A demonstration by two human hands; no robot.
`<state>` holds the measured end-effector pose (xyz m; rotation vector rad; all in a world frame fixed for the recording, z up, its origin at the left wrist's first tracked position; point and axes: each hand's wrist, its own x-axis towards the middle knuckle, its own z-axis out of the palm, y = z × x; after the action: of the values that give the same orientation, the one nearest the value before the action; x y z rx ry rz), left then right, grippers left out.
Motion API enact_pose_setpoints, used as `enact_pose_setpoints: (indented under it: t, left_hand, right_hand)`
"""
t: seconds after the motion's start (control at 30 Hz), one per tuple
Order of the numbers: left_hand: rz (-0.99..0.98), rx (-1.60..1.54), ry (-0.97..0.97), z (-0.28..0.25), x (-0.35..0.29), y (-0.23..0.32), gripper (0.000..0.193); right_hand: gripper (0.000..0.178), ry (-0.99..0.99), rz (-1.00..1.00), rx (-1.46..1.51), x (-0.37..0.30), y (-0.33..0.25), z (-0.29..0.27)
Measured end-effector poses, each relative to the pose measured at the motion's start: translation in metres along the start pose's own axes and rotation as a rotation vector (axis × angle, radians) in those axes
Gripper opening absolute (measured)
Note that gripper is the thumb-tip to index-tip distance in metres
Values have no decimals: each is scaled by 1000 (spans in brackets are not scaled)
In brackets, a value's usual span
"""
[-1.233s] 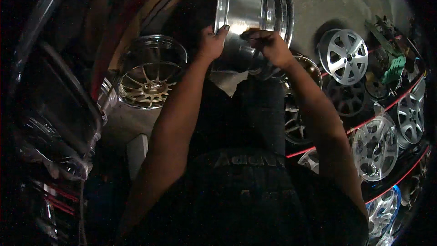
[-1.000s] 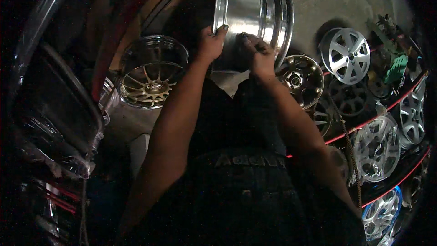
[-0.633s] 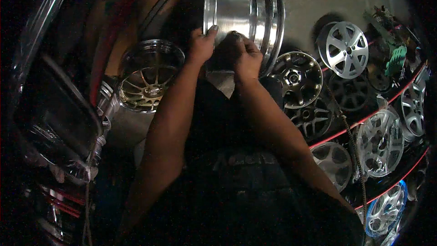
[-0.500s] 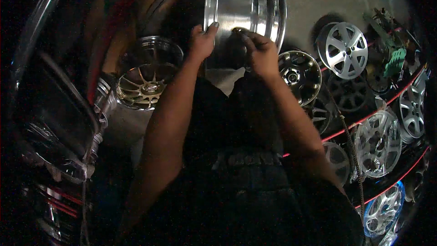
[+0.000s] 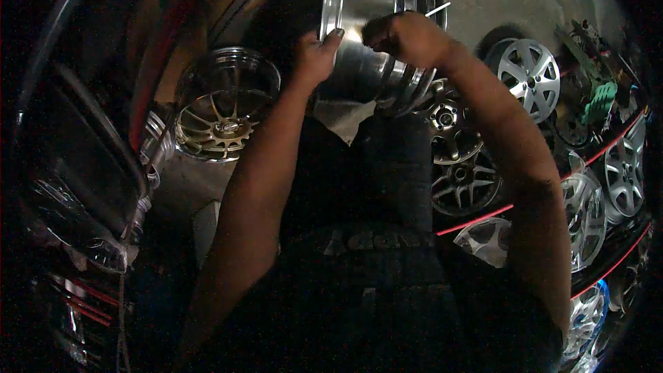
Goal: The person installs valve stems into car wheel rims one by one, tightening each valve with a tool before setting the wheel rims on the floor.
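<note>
Dim concrete floor [image 5: 476,10] spreads beyond the person's dark-clothed knees, with loose wheels lying about: a gold-spoked wheel [image 5: 224,126] to the left, a silver wheel [image 5: 530,77] and a black wheel [image 5: 459,176] to the right, the last near a red strip [image 5: 476,220]. Just past the knees, at the upper middle of the view, a shiny metal wheel barrel [image 5: 360,1] lies on its side, its long axis running crosswise, left to right; one flange faces left, and the stepped ridges and other flange sit toward the right. Its top is cut off by the upper edge. The left hand [image 5: 318,56] is clamped on the left flange, thumb on the near side. The right hand [image 5: 414,40], well apart from it, is curled in front of the ridged part; what its shadowed fingers hold, I cannot tell. Just beyond that hand juts a thin white stick [image 5: 438,9].
</note>
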<state>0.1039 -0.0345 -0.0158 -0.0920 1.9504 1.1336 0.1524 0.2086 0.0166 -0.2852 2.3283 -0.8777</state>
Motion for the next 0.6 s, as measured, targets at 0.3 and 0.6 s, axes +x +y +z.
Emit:
enact_pose_setpoints:
  t: [0.3,0.6]
  left_hand:
    - [-7,9,160,12,-4,-15,38]
    - [-85,1,118,5,-6,9,32]
  right_hand:
    - [24,30,92,457,-19,-15,3]
    - [24,294,248,967,-29,-39,46]
